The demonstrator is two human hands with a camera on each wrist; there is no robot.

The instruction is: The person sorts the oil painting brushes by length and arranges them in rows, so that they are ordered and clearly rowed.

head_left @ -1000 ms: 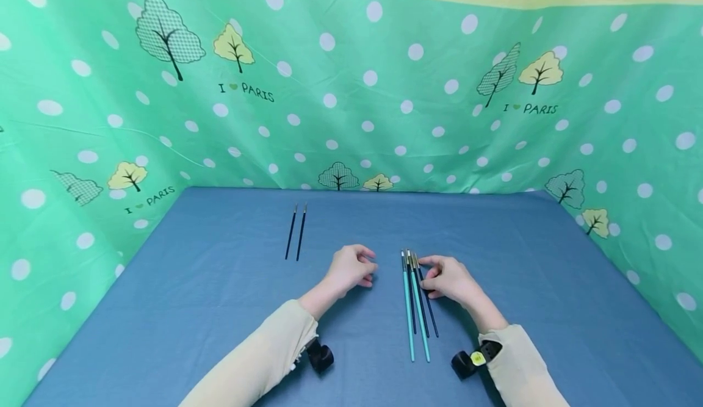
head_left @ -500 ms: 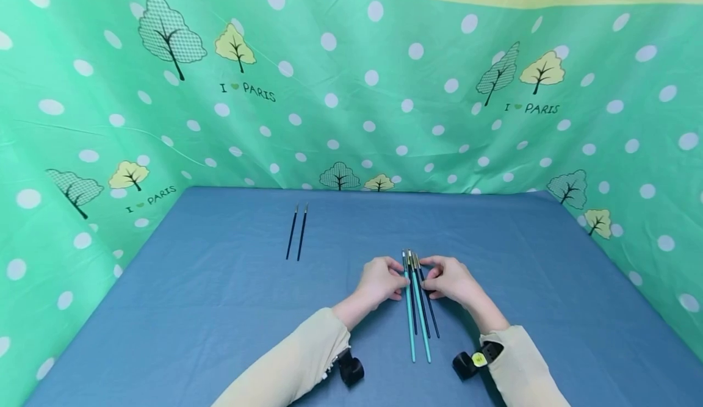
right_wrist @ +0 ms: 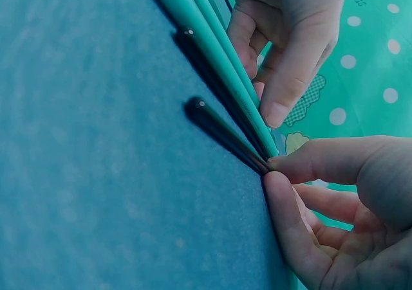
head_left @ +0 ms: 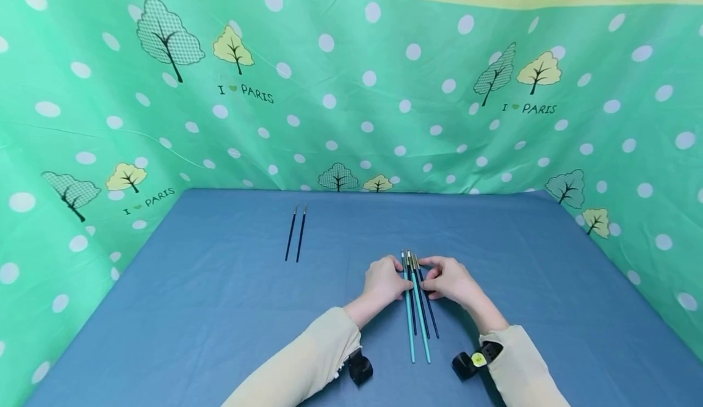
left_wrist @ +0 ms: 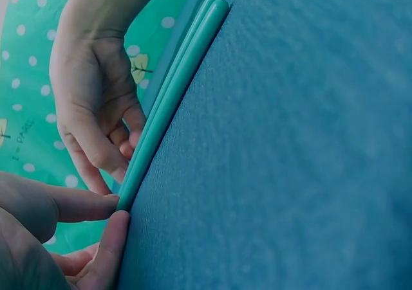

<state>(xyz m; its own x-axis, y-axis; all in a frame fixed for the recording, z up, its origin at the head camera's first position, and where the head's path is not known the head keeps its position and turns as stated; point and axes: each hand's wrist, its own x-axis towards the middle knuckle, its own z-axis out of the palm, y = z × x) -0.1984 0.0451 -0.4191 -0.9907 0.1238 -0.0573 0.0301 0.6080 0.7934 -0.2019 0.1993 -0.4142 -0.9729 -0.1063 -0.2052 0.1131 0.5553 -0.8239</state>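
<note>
Several slim paintbrushes lie bunched on the blue cloth, bristle ends pointing away: two teal paintbrushes (head_left: 422,324) and some dark paintbrushes (head_left: 432,316). My left hand (head_left: 386,282) is at the bunch's left side, thumb and forefinger pinching a teal paintbrush (left_wrist: 164,119) near its front part. On the opposite side, my right hand (head_left: 450,280) has its thumb and forefinger at the rightmost dark paintbrush (right_wrist: 225,132), pinching it close to the ferrule. In each wrist view the fingertips hide part of the brushes.
Two more dark brushes (head_left: 296,236) lie side by side farther back on the left. The blue cloth (head_left: 192,309) covers the table, and a green dotted curtain (head_left: 351,90) hangs behind it. Black wrist cameras (head_left: 360,367) sit below both cuffs.
My left hand has moved right, from apart on the cloth to the bunch, and its thumb now reaches over the teal paintbrush. My right hand and the brushes have hardly moved.
</note>
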